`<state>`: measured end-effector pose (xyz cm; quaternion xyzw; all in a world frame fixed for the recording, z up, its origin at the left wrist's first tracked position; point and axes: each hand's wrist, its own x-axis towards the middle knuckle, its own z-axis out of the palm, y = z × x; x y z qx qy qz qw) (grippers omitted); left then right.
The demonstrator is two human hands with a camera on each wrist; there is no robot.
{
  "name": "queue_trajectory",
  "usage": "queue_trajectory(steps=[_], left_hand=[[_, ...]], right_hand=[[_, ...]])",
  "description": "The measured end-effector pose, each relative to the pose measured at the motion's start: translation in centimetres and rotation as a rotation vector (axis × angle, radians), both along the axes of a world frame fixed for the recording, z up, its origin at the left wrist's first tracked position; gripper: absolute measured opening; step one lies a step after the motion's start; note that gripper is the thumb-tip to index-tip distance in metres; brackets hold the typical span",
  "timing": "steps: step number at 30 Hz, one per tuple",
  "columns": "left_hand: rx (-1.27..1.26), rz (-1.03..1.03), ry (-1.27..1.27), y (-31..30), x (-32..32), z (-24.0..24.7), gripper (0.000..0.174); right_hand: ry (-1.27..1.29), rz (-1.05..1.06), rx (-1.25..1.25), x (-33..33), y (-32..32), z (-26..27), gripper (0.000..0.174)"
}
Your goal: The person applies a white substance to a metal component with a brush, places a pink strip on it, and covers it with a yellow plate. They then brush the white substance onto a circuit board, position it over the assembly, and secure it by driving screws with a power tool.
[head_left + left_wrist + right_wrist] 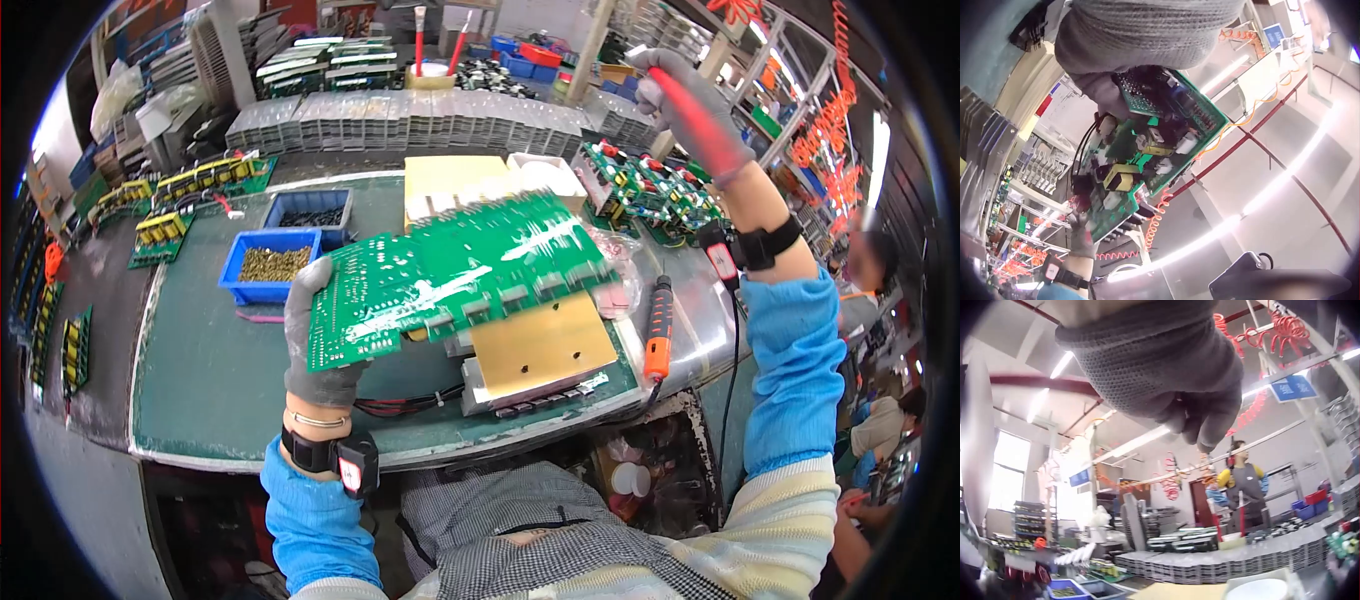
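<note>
A large green circuit board (pixel 470 260) is held tilted over the workbench by my left hand (pixel 315 335), which wears a grey glove and grips its left end. The solder side faces up in the head view, with metal tabs along the near edge. In the left wrist view the board's underside (pixel 1116 215) carries yellow transformers and other components. My right hand (pixel 695 115), in a grey glove with a red area, is raised at the upper right, apart from the board. Its fingers (pixel 1216 425) are loosely curled with nothing visible in them. Below the board lies a gold-coloured metal plate (pixel 545 350) on a unit with wires.
Blue bins (pixel 232 270) of screws stand left of the board. An orange-and-black electric screwdriver (pixel 658 330) lies at the right. Populated circuit boards (pixel 650 190) sit behind it. Stacked metal plates (pixel 400 120) line the bench's back. Another person (pixel 1244 487) stands beyond.
</note>
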<state>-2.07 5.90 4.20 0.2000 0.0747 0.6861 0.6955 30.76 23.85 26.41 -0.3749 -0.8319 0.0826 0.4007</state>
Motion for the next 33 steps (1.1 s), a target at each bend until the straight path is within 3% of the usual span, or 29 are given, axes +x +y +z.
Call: queue_trajectory(steps=[1, 4, 5, 8, 9, 14, 15, 18, 21, 25, 26, 28, 30, 33], left_hand=[[0.001, 0.029, -0.090, -0.3, 0.2, 0.3, 0.049], [0.231, -0.206, -0.238, 0.3, -1.2, -0.8, 0.044], [-0.043, 0.033, -0.106, -0.3, -1.0, -0.6, 0.040], [-0.059, 0.259, -0.009, -0.3, 0.2, 0.2, 0.038], [-0.103, 0.294, 0.014, -0.5, 0.9, 1.5, 0.023], [-0.091, 0.296, -0.007, -0.4, 1.0, 1.8, 0.025], [-0.110, 0.310, -0.022, -0.4, 1.2, 2.1, 0.025], [0.050, 0.119, -0.003, -0.2, 0.1, 1.2, 0.028], [-0.084, 0.230, -0.119, 0.2, 0.4, 0.5, 0.049], [-0.023, 0.220, -0.055, 0.2, 0.5, 0.6, 0.060], [0.010, 0.269, 0.052, -0.2, 1.7, 2.5, 0.045], [0.054, 0.215, 0.022, -0.5, 1.0, 1.9, 0.046], [0.071, 0.179, -0.081, -0.3, 0.8, 1.5, 0.049], [0.123, 0.015, -0.239, -0.2, 0.3, 0.5, 0.052]], right_hand=[[-0.081, -0.092, 0.088, 1.5, 1.5, -0.4, 0.015], [-0.264, -0.275, 0.278, 5.4, 5.5, -2.2, 0.023], [-0.282, -0.275, 0.298, 6.4, 6.6, -2.9, 0.025], [-0.255, -0.297, 0.236, 6.7, 6.9, -4.2, 0.023], [-0.231, -0.306, 0.162, 6.4, 6.7, -4.4, 0.023], [-0.309, -0.360, 0.029, 4.3, 5.1, -4.4, 0.019], [-0.351, -0.357, 0.096, 4.4, 5.4, -4.5, 0.018], [-0.390, -0.265, 0.138, 4.5, 5.9, -4.9, 0.018], [-0.524, -0.160, 0.025, 4.4, 6.6, -6.5, 0.021], [-0.723, 0.100, -0.049, 4.8, 6.7, -8.9, 0.030], [-0.744, 0.126, -0.110, 4.6, 6.4, -9.1, 0.030], [-0.782, -0.076, -0.171, 3.3, 2.7, -7.5, 0.026], [-0.554, 0.012, -0.163, 2.7, 0.0, -7.8, 0.025], [-0.375, 0.189, -0.314, 1.1, -5.5, -7.5, 0.047]])
